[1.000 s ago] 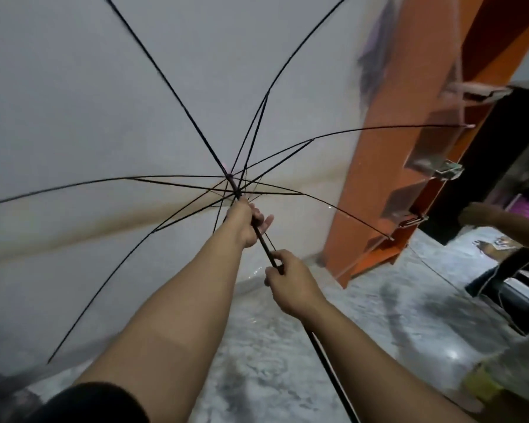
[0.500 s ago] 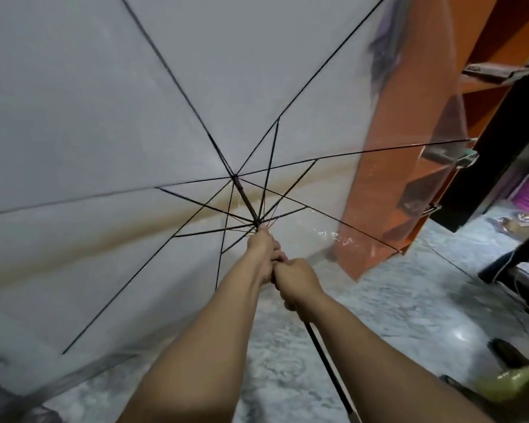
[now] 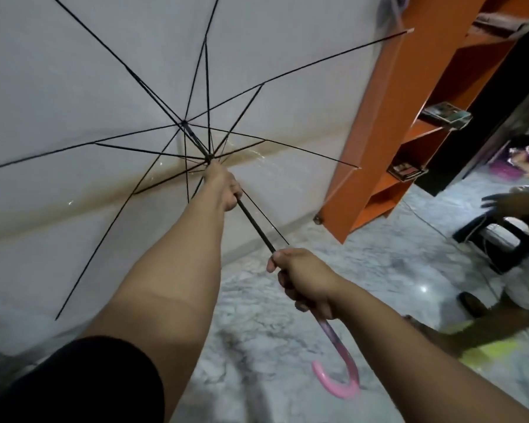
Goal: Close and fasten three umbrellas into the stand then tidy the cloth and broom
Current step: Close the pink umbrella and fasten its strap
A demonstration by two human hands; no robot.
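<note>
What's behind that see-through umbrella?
Through the umbrella canopy shows a pale wall with a brownish stain band and the orange shelf's edge. Left hand hides the runner.

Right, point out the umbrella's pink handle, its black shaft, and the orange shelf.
pink handle (image 3: pixel 338 389): head view, on the bottom of the hook's curve.
black shaft (image 3: pixel 255 225): head view, on the bare stretch between the two hands.
orange shelf (image 3: pixel 376 117): head view, on its near side panel.

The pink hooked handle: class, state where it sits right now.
In the head view the pink hooked handle hangs low, right of centre, just below the right hand gripping the shaft, over the marble floor.
</note>
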